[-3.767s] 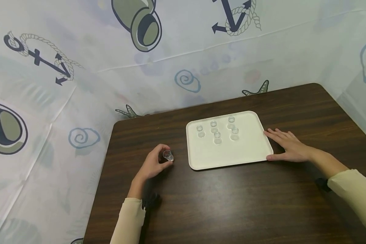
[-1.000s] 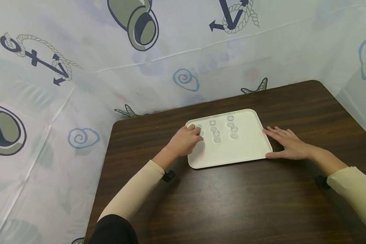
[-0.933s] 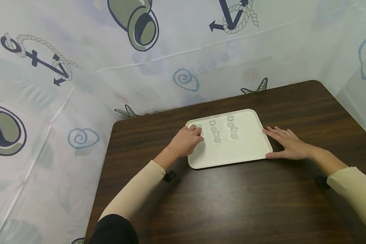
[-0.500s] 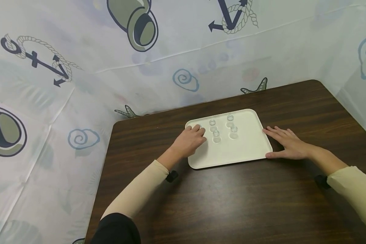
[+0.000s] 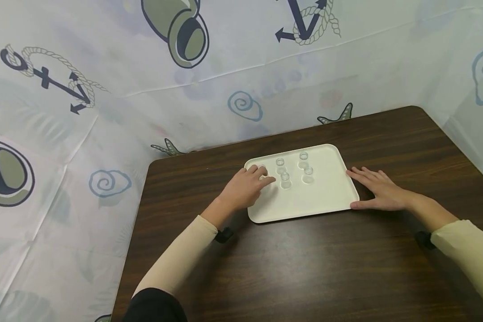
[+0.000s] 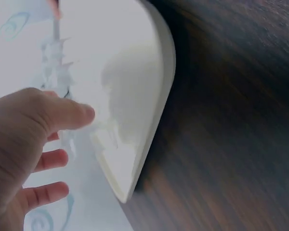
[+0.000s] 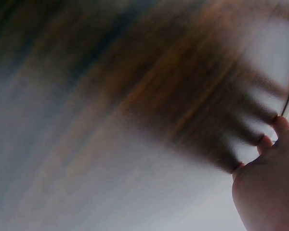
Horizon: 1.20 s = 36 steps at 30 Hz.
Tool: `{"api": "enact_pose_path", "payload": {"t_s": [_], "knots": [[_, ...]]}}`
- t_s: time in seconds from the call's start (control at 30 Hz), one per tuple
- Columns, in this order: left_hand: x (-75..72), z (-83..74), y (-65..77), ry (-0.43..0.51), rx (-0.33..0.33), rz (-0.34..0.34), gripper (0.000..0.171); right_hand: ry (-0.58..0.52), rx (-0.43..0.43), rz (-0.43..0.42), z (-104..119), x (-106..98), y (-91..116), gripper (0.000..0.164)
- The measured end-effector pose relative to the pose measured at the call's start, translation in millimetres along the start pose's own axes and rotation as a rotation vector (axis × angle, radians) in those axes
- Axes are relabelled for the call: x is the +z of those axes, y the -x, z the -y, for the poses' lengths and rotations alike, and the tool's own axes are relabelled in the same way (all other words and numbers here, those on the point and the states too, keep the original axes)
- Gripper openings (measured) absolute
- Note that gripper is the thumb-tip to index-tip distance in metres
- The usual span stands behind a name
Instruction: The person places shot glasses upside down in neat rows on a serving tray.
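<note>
My dark wood-grain table has a low sheen; the white tray looks like matt smooth plastic, its small cups clear and glossy.

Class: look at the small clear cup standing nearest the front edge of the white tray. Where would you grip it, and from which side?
Probably pinch the small clear cup by its side wall just under the open rim, coming from above. It stands upright, and neighbouring cups on the white tray crowd a sideways approach.
</note>
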State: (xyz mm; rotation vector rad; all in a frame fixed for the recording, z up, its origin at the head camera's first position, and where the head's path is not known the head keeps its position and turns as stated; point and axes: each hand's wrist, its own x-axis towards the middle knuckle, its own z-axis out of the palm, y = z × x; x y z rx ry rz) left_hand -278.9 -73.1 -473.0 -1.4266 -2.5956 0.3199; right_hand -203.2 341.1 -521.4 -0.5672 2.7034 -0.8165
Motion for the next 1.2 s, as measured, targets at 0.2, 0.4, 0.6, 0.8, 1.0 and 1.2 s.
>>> {"api": "enact_pose_path", "payload": {"t_s": [0.2, 0.4, 0.6, 0.8, 1.0, 1.2], "knots": [[-2.9, 15.2, 32.5, 0.126, -0.102, -0.015, 0.059, -0.002, -0.011, 0.010, -2, 0, 0, 0.097], [-6.9, 27.8, 81.8, 0.352, -0.247, -0.047, 0.060, 0.004, -0.016, 0.032, -2, -1, 0, 0.098], [-10.3, 26.3, 143.1, 0.493, -0.440, -0.060, 0.064, -0.008, -0.025, 0.049, 0, -2, 3, 0.098], [-4.4, 18.6, 193.9, 0.505, -0.587, -0.069, 0.065, -0.015, -0.038, 0.038, -2, -5, 7, 0.101], [5.4, 15.2, 223.0, 0.445, -0.660, -0.107, 0.061, -0.024, -0.028, 0.035, -6, -4, 10, 0.103], [12.1, 11.0, 230.9, 0.436, -0.671, -0.152, 0.061, -0.033, -0.034, 0.022, -12, -1, 10, 0.103]]}}
